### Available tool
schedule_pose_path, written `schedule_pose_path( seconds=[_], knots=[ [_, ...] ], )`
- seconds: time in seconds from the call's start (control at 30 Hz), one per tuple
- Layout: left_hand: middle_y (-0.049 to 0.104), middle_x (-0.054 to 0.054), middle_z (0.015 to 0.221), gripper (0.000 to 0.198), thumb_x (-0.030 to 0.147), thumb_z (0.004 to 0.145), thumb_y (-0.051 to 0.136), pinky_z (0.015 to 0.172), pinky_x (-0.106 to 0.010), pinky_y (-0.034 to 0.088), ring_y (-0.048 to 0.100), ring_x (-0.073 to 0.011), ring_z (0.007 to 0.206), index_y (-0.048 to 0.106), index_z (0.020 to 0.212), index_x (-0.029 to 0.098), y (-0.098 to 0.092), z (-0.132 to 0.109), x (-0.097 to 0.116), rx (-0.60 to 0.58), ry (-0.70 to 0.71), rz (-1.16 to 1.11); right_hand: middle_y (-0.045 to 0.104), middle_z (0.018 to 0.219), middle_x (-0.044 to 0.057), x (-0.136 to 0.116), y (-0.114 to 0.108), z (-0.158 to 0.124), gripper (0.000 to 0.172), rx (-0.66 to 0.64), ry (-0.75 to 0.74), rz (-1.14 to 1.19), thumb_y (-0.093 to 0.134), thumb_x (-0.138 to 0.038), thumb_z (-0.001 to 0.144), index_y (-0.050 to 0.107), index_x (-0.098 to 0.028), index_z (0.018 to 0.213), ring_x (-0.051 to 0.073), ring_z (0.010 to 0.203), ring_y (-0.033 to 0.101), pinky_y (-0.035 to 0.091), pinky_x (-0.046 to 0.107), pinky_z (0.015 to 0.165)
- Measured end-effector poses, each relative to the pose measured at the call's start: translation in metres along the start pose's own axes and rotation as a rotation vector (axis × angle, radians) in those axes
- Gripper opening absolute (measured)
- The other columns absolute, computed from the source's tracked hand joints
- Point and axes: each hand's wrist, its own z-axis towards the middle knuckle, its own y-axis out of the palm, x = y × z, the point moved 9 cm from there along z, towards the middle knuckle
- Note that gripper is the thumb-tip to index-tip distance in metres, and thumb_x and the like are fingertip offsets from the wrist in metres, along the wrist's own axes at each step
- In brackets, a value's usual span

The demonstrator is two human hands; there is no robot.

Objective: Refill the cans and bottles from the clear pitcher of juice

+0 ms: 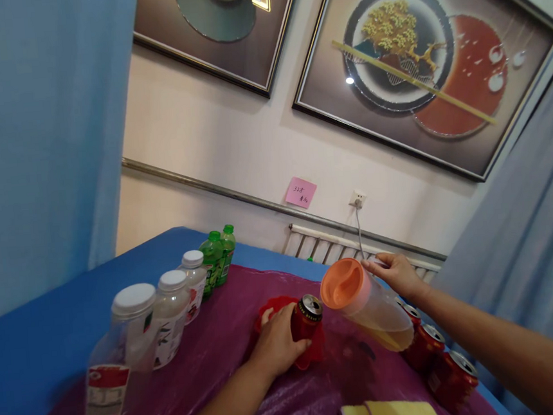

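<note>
From my remote feed, I have the left hand (279, 343) wrapped round the red can (304, 323) and the right hand (399, 275) clasping the pitcher (377, 311), tilted orange lid (344, 283) first toward it.

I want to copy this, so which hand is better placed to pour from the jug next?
Probably the right hand: it holds the tilted jug, with the orange lid end towards the red can. The left hand is busy gripping that can.
</note>
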Motion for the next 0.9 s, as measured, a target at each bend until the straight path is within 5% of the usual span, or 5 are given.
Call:
schedule_pose_path(
  seconds=[0.9],
  knots=[
    [0.068,-0.007,0.133,0.066,0.027,0.065,0.081,0.120,-0.050,0.019,0.058,-0.0310,0.130,0.058,0.127,0.025,0.0018,0.0014,-0.0009,-0.020,-0.017,0.024,0.028,0.056,-0.006,0.0059,0.0027,0.0001,0.061,-0.011,0.020,0.004,0.061,-0.075,0.075,0.038,-0.024,0.053,0.011,0.053,0.028,0.021,0.026,0.049]
  ],
)
